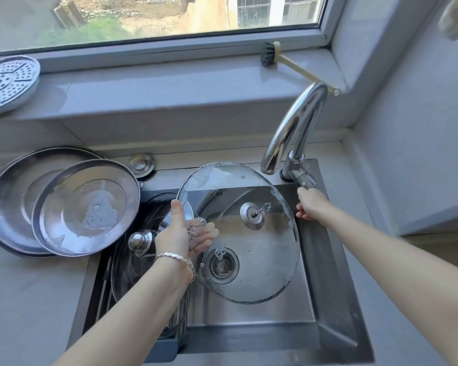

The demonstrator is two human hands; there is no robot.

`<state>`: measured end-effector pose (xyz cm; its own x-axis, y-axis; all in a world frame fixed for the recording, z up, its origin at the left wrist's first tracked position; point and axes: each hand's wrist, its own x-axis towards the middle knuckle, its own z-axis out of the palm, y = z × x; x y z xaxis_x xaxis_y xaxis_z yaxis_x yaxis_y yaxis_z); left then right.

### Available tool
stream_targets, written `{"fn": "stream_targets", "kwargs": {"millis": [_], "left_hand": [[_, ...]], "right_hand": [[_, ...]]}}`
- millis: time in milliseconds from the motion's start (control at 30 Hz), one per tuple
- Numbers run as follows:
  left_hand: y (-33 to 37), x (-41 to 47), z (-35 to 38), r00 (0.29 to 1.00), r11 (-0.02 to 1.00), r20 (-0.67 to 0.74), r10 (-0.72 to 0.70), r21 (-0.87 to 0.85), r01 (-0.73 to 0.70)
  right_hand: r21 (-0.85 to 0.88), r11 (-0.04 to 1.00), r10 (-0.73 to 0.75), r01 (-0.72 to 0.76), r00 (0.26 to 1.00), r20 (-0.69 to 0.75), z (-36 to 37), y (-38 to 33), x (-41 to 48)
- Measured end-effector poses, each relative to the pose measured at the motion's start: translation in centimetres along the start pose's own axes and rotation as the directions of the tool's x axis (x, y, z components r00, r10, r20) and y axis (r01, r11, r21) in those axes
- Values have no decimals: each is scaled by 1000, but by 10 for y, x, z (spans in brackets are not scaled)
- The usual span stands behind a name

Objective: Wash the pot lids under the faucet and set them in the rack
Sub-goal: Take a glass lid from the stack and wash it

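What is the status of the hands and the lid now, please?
Left hand holds soapy glass lid over sink. Right hand grips faucet handle. No water flowing.

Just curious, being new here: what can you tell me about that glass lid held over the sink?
The glass lid is round, clear, with a thin metal rim. Soap suds cling to its far edge. It hangs tilted over the sink, the drain showing through. Its one grip is the left hand: thumb on top, fingers beneath.
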<state>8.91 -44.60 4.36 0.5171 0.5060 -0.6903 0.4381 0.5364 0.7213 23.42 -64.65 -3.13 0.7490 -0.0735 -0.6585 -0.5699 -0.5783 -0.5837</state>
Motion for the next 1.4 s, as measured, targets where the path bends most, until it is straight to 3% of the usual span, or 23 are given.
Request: {"fn": "stream_targets", "kwargs": {"millis": [133,200,267,300,367,467,533,633,667,733,800,833,867,967,1000,1033,1133,1167,1200,1267,1300,1333,1400], "left_hand": [[0,-1,2,1000,1000,19,-4,5,4],[1,-2,2,1000,1000,20,-5,8,5],[0,-2,3,1000,1000,8,3,22,-4],[-1,-3,4,1000,999,1,9,32,-9],[-4,-3,7,999,998,-14,31,52,-30],[-8,-4,10,994,992,-71,78,100,-71],[-10,-5,10,993,989,-80,90,122,-80],[-13,-10,11,995,989,-37,93,117,-88],[-13,-11,12,994,989,-28,102,109,-98],[-14,-11,12,989,980,-27,144,140,-139],[-14,-13,12,978,953,-29,206,232,-194],[-14,-14,11,976,947,-19,218,246,-207],[-13,-16,11,976,948,4,217,237,-212],[-13,-24,14,978,957,76,193,203,-204],[-14,-25,14,976,955,85,199,206,-213],[-15,-27,14,973,952,85,214,205,-227],[-15,-26,10,956,927,74,284,234,-293],[-15,-27,9,957,928,78,281,231,-291],[-14,-29,8,961,936,90,263,218,-276],[-15,-31,8,968,946,108,226,214,-245],[-17,-31,7,968,944,110,225,223,-244],[-17,-30,7,966,940,105,235,229,-253],[-17,-28,7,960,929,81,269,241,-281]], "right_hand": [[5,1000,26,-26,1000,1,2,-2,-2],[-145,988,29,-44,994,-101,10,-3,-7],[-343,934,-201,101,942,-270,23,-3,-28],[-392,869,-422,302,866,-268,31,-3,-47],[-393,622,-736,677,677,1,51,-8,-92],[-398,324,-792,858,476,381,81,-11,-121],[-447,361,-772,818,531,348,86,-25,-109],[-449,678,-580,582,799,160,75,-46,-83],[-441,721,-539,535,832,129,75,-47,-83],[-442,611,-658,657,732,179,84,-40,-103],[-405,356,-832,842,483,273,95,-26,-126],[-393,291,-866,872,415,279,94,-22,-123],[-400,322,-859,858,442,258,89,-25,-114],[-357,719,-624,596,780,46,73,-34,-85],[-342,751,-592,564,806,30,72,-35,-87],[-353,713,-631,606,774,55,75,-34,-97],[-371,383,-848,846,481,222,87,-18,-123],[-375,352,-866,858,450,216,84,-16,-119],[-378,431,-839,819,518,166,79,-17,-109],[-294,729,-647,619,763,3,72,-22,-91],[-266,783,-588,563,809,-20,73,-22,-90],[-281,751,-623,598,782,0,77,-22,-97],[-338,489,-828,804,550,109,90,-16,-119]]}}
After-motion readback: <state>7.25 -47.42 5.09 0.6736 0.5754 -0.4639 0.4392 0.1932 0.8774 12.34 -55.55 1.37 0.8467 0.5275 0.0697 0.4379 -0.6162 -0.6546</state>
